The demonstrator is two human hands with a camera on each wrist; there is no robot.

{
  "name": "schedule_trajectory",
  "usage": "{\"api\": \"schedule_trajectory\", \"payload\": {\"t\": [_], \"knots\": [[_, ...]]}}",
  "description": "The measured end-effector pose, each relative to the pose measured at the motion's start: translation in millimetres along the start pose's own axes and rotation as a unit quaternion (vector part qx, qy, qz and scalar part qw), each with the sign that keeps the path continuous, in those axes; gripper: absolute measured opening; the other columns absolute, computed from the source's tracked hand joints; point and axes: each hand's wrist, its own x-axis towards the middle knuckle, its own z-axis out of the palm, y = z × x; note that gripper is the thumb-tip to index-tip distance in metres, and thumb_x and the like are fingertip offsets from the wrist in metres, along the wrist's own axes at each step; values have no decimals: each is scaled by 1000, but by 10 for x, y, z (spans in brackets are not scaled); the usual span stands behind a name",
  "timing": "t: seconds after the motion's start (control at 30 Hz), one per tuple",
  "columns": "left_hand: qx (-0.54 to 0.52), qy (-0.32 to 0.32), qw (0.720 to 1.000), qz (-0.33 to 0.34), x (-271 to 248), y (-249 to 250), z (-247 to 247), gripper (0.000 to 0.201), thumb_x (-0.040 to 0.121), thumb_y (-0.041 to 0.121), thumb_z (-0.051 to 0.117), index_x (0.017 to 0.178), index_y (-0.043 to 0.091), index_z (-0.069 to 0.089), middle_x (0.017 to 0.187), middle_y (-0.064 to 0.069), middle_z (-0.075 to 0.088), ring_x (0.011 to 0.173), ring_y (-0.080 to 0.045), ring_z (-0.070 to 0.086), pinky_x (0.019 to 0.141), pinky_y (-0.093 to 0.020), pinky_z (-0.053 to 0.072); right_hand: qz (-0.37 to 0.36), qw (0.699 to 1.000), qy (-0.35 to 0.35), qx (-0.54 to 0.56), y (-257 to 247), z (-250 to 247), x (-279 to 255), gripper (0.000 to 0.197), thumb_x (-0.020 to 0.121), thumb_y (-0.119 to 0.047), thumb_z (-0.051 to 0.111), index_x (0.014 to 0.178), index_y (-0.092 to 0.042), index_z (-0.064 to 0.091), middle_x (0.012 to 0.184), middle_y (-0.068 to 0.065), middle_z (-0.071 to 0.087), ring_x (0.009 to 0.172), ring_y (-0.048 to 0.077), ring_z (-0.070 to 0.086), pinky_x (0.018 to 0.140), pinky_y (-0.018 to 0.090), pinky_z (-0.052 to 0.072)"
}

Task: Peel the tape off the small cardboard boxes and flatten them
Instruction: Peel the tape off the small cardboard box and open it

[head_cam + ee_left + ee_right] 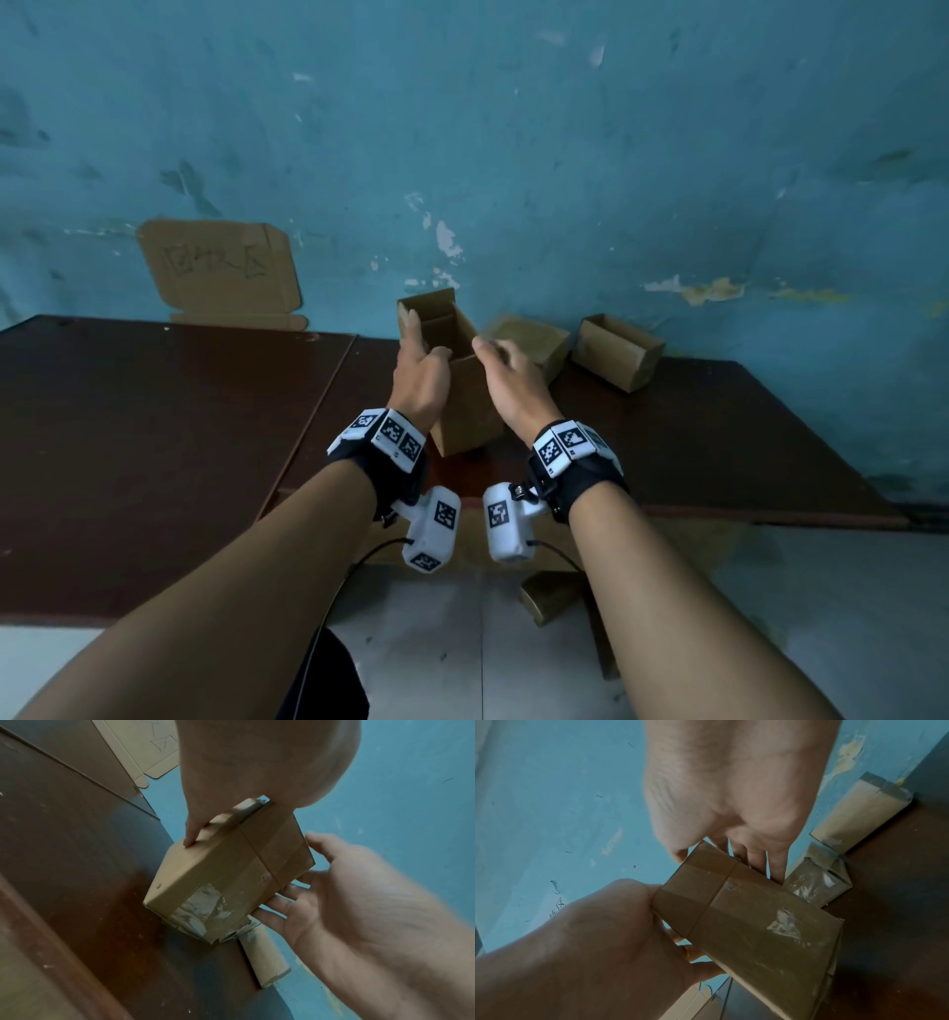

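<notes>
A small cardboard box [462, 406] stands upright just above the dark table [154, 437], its top open. My left hand [423, 360] grips its left wall, thumb over the rim and fingers outside. In the left wrist view one left finger [191, 833] presses the box [226, 874], which bears torn clear tape [203, 904] low on its side. My right hand [506, 367] lies with straight, spread fingers [280, 898] against the box's right side, thumb near the rim. The right wrist view shows the box [757, 923] between both hands.
Two more small open boxes [534, 344] [616, 352] sit against the blue wall at the back right. A flattened cardboard sheet [221, 272] with writing leans on the wall at the back left. Another box [552, 596] lies on the floor below the table edge.
</notes>
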Motion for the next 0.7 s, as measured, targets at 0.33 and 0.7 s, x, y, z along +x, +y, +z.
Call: {"api": "schedule_trajectory", "payload": {"t": [0.33,0.7], "knots": [[7,-32,998,54,-202,-81,158,61,116,19,31,172,39,19,179,3,23,164,-20,25,134,-37,19,31,997,68,-16,154,-93,-114,52,106,-50,60,144,-14,68,131,7,74,123,28,67,108,47,54],[-24,-10,997,68,-277,-230,349,48,106,33,41,152,34,56,160,-2,54,150,-22,47,125,-52,39,23,992,121,-24,339,-181,-173,38,112,-50,49,83,-29,62,93,3,70,100,31,69,81,38,43]]}}
